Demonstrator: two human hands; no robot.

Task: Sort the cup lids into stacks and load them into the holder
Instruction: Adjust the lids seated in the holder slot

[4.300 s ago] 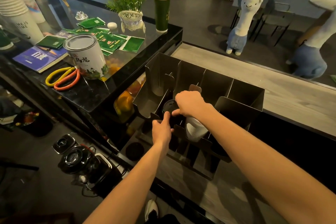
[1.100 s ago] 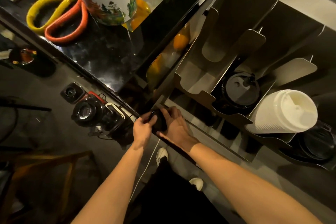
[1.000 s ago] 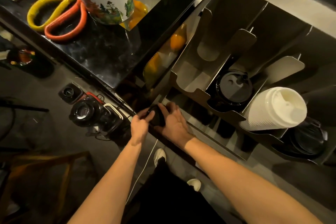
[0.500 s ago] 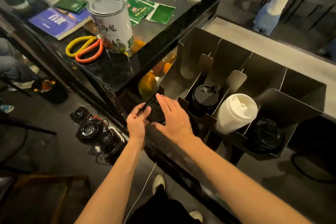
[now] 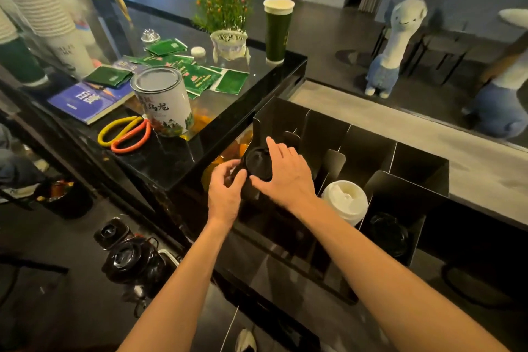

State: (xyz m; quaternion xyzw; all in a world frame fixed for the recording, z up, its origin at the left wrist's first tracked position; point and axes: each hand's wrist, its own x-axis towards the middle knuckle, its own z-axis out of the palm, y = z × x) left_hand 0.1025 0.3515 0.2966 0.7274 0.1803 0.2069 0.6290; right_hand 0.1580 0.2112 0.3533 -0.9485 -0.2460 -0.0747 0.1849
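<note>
Black lids point(image 5: 257, 164), nested into a short stack, sit in a two-handed grip. The left hand point(image 5: 225, 194) curls its fingers and thumb round the stack's lower left side. The right hand point(image 5: 285, 177) wraps it from the right, thumb across the front and forefinger reaching up past the top lid. Both grips are closed on the stack, which is tilted so that its top lid faces the camera. It is held at the front of the leftmost slot of the holder point(image 5: 323, 134), a dark metal box with upright dividers. The hands hide the bottom of the stack, so I cannot tell if it rests on anything.

To the right of the hands a stack of white lids point(image 5: 345, 203) leans out toward the front of its slot. In the next slot along lie dark lids point(image 5: 388, 234), hard to make out in the shadow.

The holder stands just beside the end of a glossy black bench point(image 5: 177, 163). On the bench, nearest the hands, a tea tin point(image 5: 161, 101) stands upright, with yellow-and-orange scissors point(image 5: 124, 134) just beside it on the left. Farther back are a blue book point(image 5: 88, 98), scattered green packets point(image 5: 205, 77), a potted plant point(image 5: 224, 8) and a tall green cup point(image 5: 277, 30). Stacked paper cups point(image 5: 37, 8) rise at the far left. Blender jars point(image 5: 128, 254) sit low down on the left, below the bench. A plush alpaca point(image 5: 394, 46) stands on the floor beyond.
</note>
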